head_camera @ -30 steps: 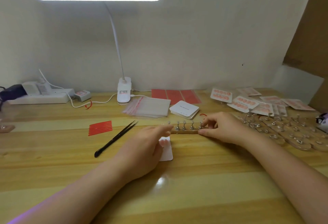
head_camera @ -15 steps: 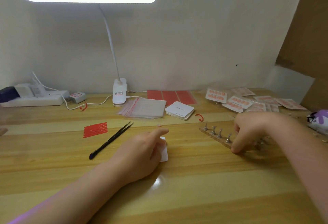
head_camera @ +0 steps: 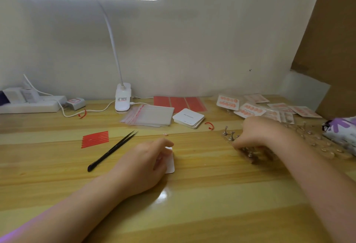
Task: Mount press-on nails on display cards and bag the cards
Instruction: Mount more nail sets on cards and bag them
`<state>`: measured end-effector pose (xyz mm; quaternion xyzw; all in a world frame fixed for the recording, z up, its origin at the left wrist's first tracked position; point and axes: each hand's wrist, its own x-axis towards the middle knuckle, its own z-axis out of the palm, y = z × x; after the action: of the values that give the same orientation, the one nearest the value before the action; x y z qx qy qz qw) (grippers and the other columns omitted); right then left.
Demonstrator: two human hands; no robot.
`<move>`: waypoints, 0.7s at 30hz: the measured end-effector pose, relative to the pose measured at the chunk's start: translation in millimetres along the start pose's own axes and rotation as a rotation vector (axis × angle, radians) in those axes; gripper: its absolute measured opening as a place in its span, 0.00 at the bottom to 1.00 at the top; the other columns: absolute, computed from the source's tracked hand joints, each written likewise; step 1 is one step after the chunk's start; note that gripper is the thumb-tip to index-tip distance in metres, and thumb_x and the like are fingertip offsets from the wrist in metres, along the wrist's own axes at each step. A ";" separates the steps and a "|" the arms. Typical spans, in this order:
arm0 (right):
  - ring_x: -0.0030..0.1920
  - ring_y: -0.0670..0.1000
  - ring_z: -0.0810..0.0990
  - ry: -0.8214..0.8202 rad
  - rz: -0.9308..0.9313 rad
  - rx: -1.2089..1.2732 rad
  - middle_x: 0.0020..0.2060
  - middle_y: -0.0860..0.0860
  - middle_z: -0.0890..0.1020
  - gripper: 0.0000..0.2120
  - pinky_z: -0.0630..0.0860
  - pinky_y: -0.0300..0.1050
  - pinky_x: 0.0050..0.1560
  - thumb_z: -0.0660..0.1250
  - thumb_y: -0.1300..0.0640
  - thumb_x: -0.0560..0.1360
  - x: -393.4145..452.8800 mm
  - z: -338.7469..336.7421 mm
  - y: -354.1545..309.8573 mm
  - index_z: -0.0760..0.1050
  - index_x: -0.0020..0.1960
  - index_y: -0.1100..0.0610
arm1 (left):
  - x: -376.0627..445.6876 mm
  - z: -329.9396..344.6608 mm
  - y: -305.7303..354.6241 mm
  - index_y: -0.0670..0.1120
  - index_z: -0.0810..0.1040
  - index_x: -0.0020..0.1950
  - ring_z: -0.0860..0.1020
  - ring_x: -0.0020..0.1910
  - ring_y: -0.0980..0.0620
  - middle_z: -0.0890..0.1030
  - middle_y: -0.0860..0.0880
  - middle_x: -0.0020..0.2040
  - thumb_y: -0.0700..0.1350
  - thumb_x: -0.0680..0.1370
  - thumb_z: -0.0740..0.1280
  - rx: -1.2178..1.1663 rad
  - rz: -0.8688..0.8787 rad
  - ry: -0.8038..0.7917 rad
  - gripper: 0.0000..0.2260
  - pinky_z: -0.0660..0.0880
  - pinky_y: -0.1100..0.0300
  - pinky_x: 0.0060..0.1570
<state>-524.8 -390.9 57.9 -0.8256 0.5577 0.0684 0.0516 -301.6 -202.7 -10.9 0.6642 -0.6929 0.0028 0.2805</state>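
Left hand (head_camera: 143,162) lies flat on white display card (head_camera: 170,161), near centre of worktop (head_camera: 202,204). Right hand (head_camera: 256,133) grips wooden nail-holder strip (head_camera: 248,151) at right; set it down level, clear of finished bagged cards (head_camera: 250,109), pegs upright.

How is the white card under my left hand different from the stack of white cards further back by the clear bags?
The card under the left hand is a single sheet, lying flat and mostly covered; the stack of cards is several deep and untouched. The single card lies near the front of the table; the stack lies further back beside the clear bags. The stack's top card shows small print; none shows on the single card's visible corner. Both are white with rounded corners.
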 end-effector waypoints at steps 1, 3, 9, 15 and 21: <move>0.29 0.47 0.74 0.021 0.019 -0.016 0.28 0.47 0.75 0.10 0.68 0.38 0.30 0.68 0.47 0.64 -0.1 1.1 -1.4 0.77 0.34 0.54 | -0.2 0.3 -0.2 0.50 0.72 0.66 0.77 0.54 0.56 0.80 0.58 0.57 0.42 0.77 0.64 -0.003 0.001 -0.001 0.17 0.75 0.59 0.51; 0.30 0.47 0.75 0.085 0.053 -0.092 0.29 0.46 0.76 0.09 0.69 0.37 0.31 0.68 0.47 0.63 -0.4 2.5 -4.1 0.76 0.33 0.52 | -0.9 1.1 -0.3 0.52 0.70 0.67 0.76 0.56 0.58 0.79 0.59 0.57 0.42 0.78 0.63 -0.028 -0.007 -0.006 0.17 0.74 0.61 0.53; 0.36 0.48 0.76 0.198 0.113 -0.228 0.34 0.47 0.76 0.09 0.70 0.39 0.36 0.69 0.48 0.66 -0.4 1.1 -4.8 0.72 0.36 0.51 | 0.0 1.0 -0.7 0.53 0.69 0.64 0.73 0.60 0.65 0.77 0.61 0.59 0.43 0.81 0.62 -0.154 -0.129 0.114 0.13 0.72 0.64 0.58; 0.40 0.49 0.76 0.242 0.118 -0.245 0.36 0.47 0.75 0.07 0.71 0.42 0.43 0.67 0.54 0.69 -3.6 -2.4 -6.7 0.69 0.37 0.52 | -1.7 0.5 2.7 0.53 0.67 0.68 0.74 0.56 0.64 0.78 0.58 0.60 0.40 0.79 0.59 -0.048 -0.067 0.085 0.19 0.69 0.72 0.53; 0.41 0.54 0.76 0.628 -0.177 -0.153 0.38 0.48 0.75 0.12 0.63 0.46 0.42 0.62 0.46 0.75 -12.9 9.8 -41.5 0.63 0.44 0.52 | -1.1 0.4 2.3 0.52 0.63 0.71 0.74 0.61 0.56 0.78 0.57 0.62 0.41 0.79 0.60 0.008 -0.039 0.012 0.21 0.71 0.60 0.58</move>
<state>-491.6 -362.1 50.8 -0.8531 0.4657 -0.1522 -0.1793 -303.9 -201.5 -10.8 0.6789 -0.6781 0.0041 0.2817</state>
